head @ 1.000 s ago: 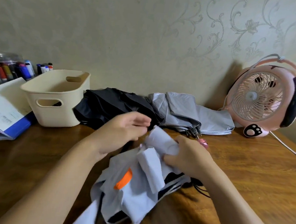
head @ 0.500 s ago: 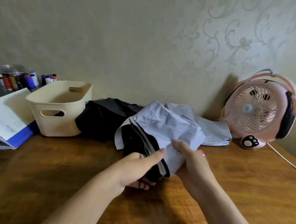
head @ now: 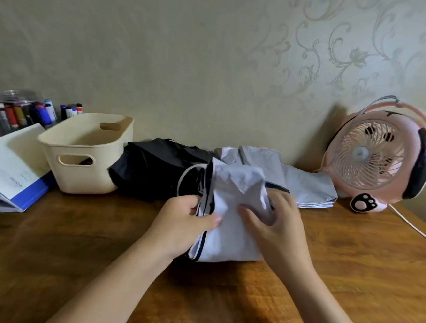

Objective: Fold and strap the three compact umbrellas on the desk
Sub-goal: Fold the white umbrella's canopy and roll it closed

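Both hands on crumpled light-grey fabric umbrella w/ black trim [head: 231, 213] at centre of brown wooden counter [head: 350, 267], left hand [head: 185, 222] fingers closed on its dark edge, right hand [head: 278, 224] fingers pressing cloth, black folded umbrella [head: 156, 167] & flat grey umbrella [head: 303, 182] just behind it, cream plastic basket [head: 86, 152] left of it, pink desk fan [head: 376, 160] right.

A cream plastic basket [head: 84, 152] sits beside an open book [head: 9, 169] and marker jar [head: 18, 112]; a pink fan [head: 381, 160] stands far right.

Beige scroll-pattern wall [head: 214, 60] behind wood desk [head: 48, 263] (glossy, warm brown).
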